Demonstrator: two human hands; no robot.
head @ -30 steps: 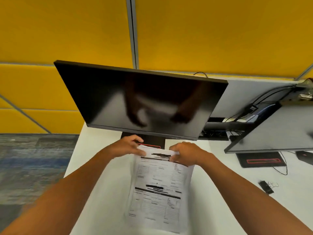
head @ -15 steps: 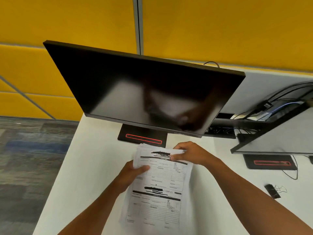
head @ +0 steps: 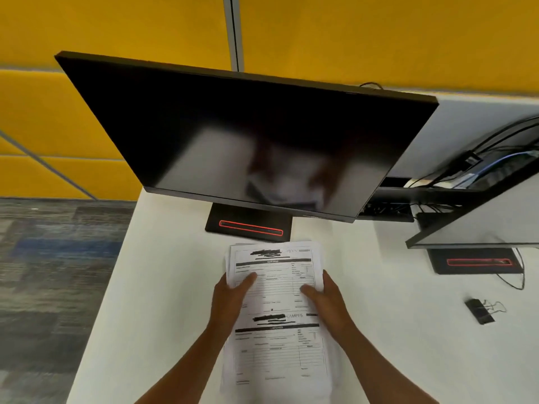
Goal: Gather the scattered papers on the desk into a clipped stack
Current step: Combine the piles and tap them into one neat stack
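Between the two gripping hands, the stack of papers (head: 275, 304) is white with black printed form lines, dark header bars and blacked-out scribbles. Beyond the grip, the monitor (head: 233, 135) is black, its black base (head: 249, 225) marked with a red outlined bar. The desk (head: 163, 287) is white. Right of the grip lies a black binder clip (head: 481, 311). The wall panels (head: 116, 24) are yellow.

- Stack of papers (head: 275, 310): near edge cut off by the frame bottom; printed text too blurred to read.
- Fingers of both hands: hidden beneath the stack.
- Second monitor (head: 481, 217), right of the stack: cropped by the frame edge.
- Carpet (head: 58, 272), left of the stack: motion-blurred.
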